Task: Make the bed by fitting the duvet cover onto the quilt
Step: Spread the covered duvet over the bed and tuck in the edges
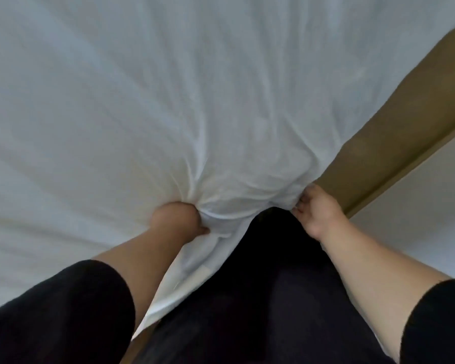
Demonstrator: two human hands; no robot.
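Note:
A white duvet cover (168,88) spreads over most of the view, its creases fanning out from a near corner bunched between my hands. My left hand (177,219) grips a fistful of that cloth, thumb pressed against the fold. My right hand (318,210) pinches the cover's edge at the corner, beside the brown bed frame. A flap of the cover (179,282) hangs down below my left hand. The quilt itself cannot be told apart from the cover.
A brown wooden bed frame (394,127) runs diagonally along the right side of the bedding. Beyond it lies a pale floor or wall (418,219). My dark clothing (247,298) fills the lower middle, right against the bed's corner.

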